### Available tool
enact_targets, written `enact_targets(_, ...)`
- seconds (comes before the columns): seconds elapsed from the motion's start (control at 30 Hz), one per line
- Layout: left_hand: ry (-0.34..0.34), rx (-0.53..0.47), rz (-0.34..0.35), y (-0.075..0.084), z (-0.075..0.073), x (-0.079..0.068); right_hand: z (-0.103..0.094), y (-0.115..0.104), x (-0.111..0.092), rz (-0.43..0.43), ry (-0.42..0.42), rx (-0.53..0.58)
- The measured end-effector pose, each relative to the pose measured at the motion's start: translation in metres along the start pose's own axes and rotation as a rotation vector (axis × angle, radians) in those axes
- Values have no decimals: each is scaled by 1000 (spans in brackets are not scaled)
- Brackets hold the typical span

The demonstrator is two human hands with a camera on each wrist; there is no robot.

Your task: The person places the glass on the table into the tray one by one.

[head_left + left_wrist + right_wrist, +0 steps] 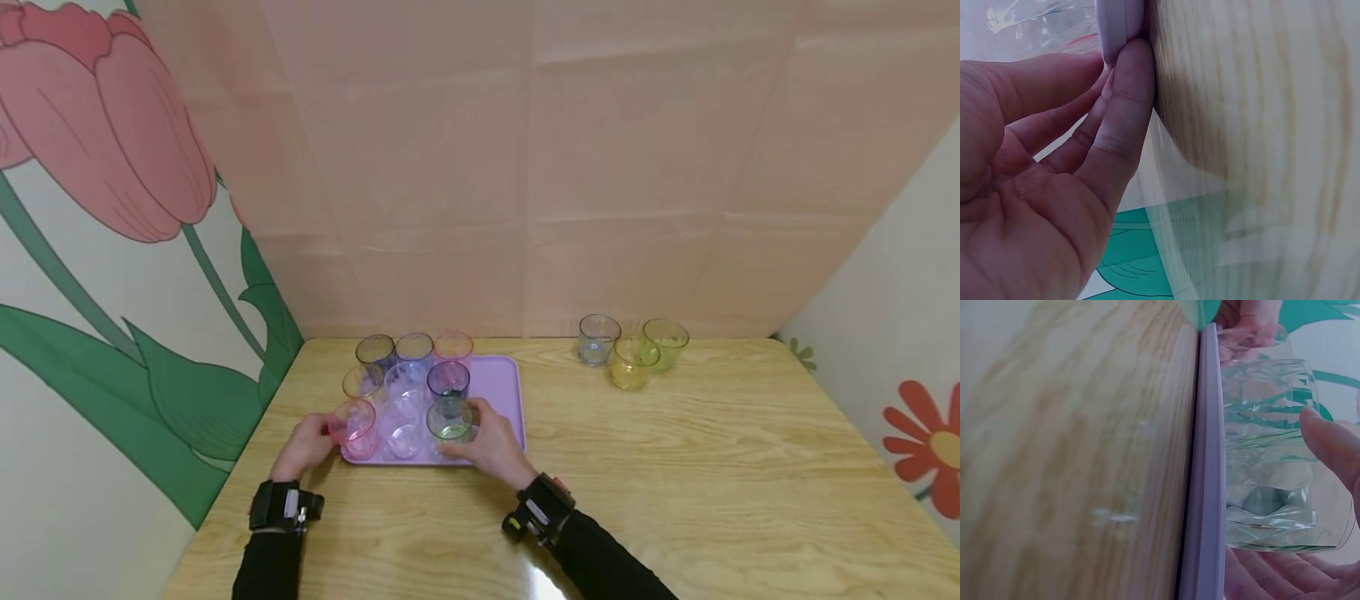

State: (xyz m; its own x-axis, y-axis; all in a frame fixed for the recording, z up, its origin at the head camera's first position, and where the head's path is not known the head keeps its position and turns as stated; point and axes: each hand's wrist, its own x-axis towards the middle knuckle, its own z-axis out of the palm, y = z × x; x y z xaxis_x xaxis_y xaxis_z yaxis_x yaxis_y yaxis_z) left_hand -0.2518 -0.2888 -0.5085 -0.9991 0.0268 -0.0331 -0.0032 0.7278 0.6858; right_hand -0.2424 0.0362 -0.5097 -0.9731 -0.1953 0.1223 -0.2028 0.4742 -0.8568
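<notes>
A purple tray [501,387] carries several coloured drinking glasses in rows. At its front left corner my left hand [307,448] pinches the tray rim between thumb and fingers, seen close up in the left wrist view. A pink glass [353,427] stands right beside those fingers. My right hand [497,447] holds a green-tinted glass [450,423] at the tray's front, thumb on the near side and fingers round the far side. In the right wrist view this glass [1272,509] sits low against the tray's edge [1210,456]. Between the hands is a clear glass [405,437].
Behind these stand more glasses, among them a dark purple one [448,380] and a blue one [414,348]. A clear bluish glass [597,340], a yellow glass [632,367] and a lime glass [666,342] stand on the wooden table [675,467] at the back right.
</notes>
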Motion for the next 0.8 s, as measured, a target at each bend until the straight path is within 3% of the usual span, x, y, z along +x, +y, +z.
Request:
enact_targets(0.5,-5,-28,-16,2,-2,1,0,-6,3,17,-51,-110)
enact_targets(0.63,-3,-33,4,3,-2,0,-6,-4,4,-19,-115,-158)
enact_targets(0.8,-4,-34,16,3,-2,-3,-19,1,4,-106,-200,-132)
